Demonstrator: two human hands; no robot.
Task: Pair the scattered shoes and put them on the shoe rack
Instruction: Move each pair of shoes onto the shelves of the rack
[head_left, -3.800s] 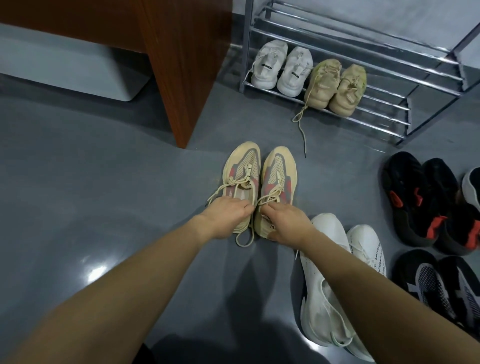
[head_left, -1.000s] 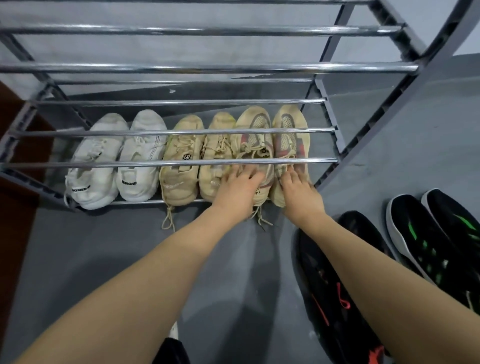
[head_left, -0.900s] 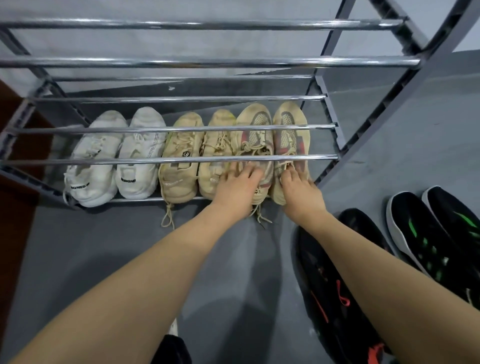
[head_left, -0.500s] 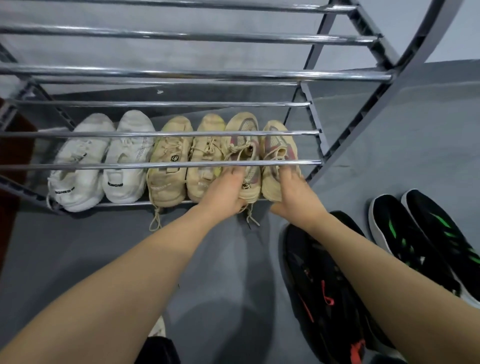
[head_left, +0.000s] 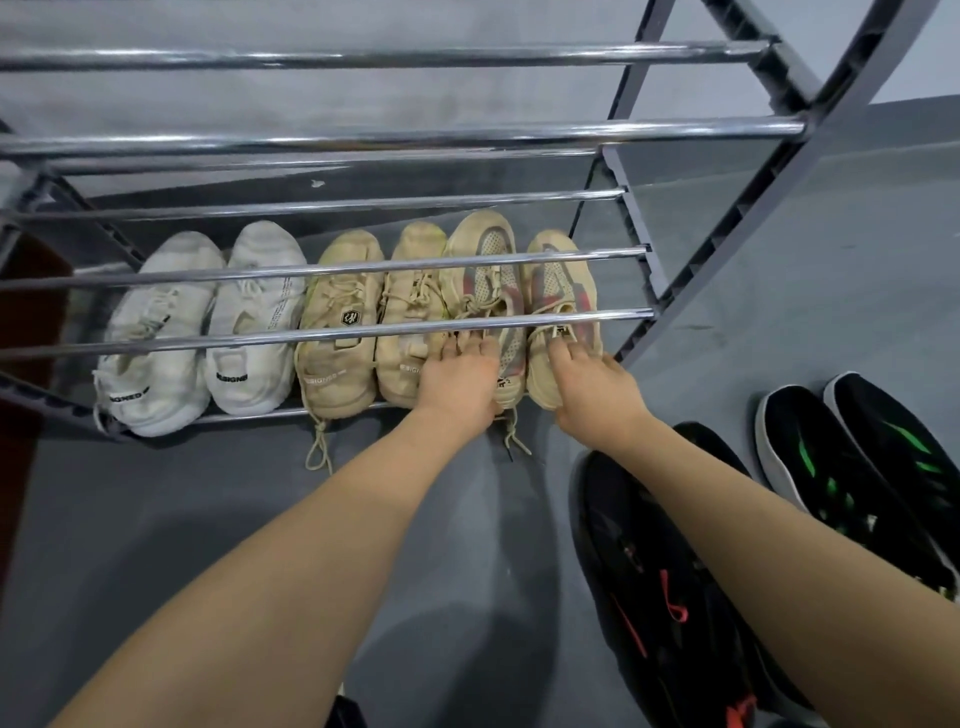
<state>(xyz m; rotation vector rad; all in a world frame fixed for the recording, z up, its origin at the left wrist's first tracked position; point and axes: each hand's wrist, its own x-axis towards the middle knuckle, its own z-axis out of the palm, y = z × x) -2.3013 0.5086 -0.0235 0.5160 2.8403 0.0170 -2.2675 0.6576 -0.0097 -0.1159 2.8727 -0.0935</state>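
At frame centre we see the left hand (head_left: 457, 382) and right hand (head_left: 592, 389), fingers spread, resting on the tan-and-red shoes (head_left: 519, 296) on the shoe rack (head_left: 332, 340).

A grey floor (head_left: 208, 519) is spreading under everything, glossy in places. A dark red-brown wooden panel (head_left: 31, 322) is showing at the left edge, against a pale grey wall (head_left: 311, 21).

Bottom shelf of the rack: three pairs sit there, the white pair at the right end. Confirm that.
Wrong end. The head view shows the white pair at the left end of the bottom shelf; three pairs is correct.
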